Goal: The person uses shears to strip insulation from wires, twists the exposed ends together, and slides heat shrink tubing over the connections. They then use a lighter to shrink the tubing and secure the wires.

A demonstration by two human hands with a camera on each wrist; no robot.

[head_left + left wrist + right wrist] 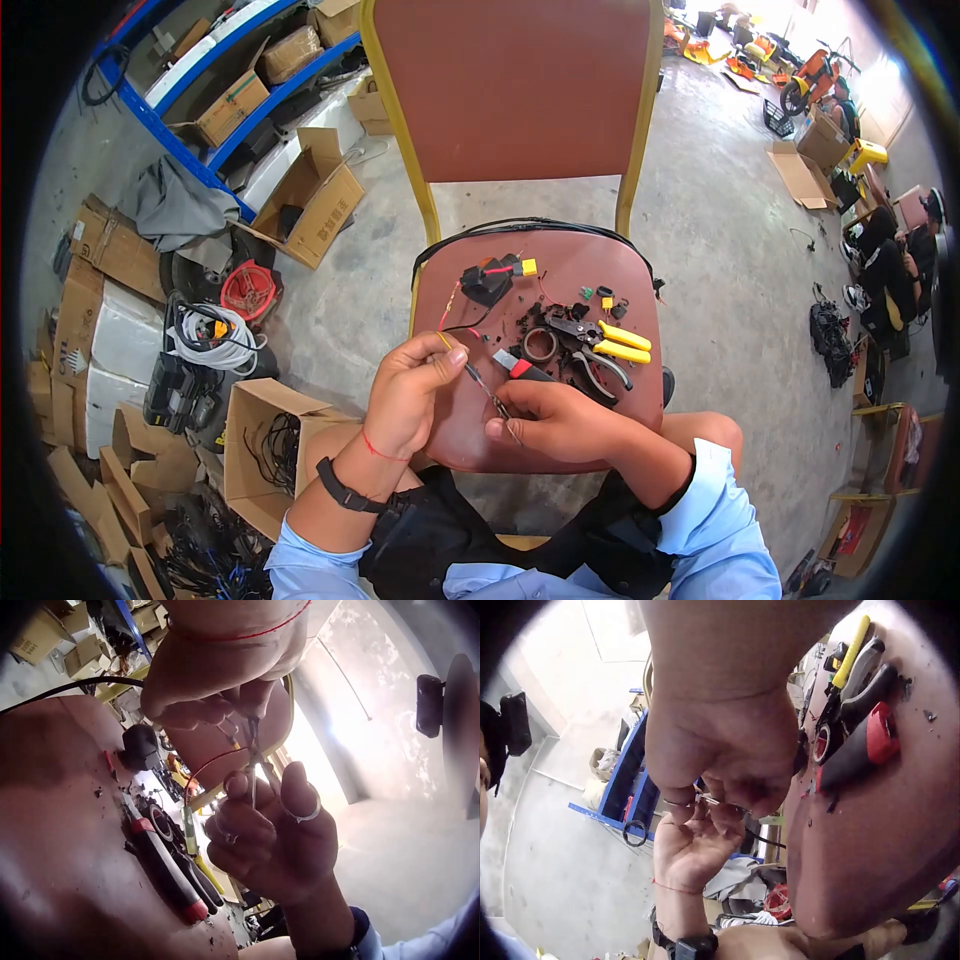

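Observation:
My left hand (412, 385) pinches a thin cable (470, 370) between thumb and fingers above the chair seat. Fingers of my right hand (565, 425) are curled through the loops of small metal scissors (503, 408); in the left wrist view the scissors' blades (253, 742) meet the cable just below the left fingertips. From the left hand the wires lead up to a black taped bundle (487, 284) with a yellow connector (529, 267). Beside the right hand lies a red and black cutter (524, 369).
On the seat (450, 430) are yellow-handled pliers (622, 343), a roll of tape (540, 345) and black scraps. A black cable (545, 222) runs along the seat's back edge. An open box (262, 450) stands at the left; the chair's backrest (510, 90) rises ahead.

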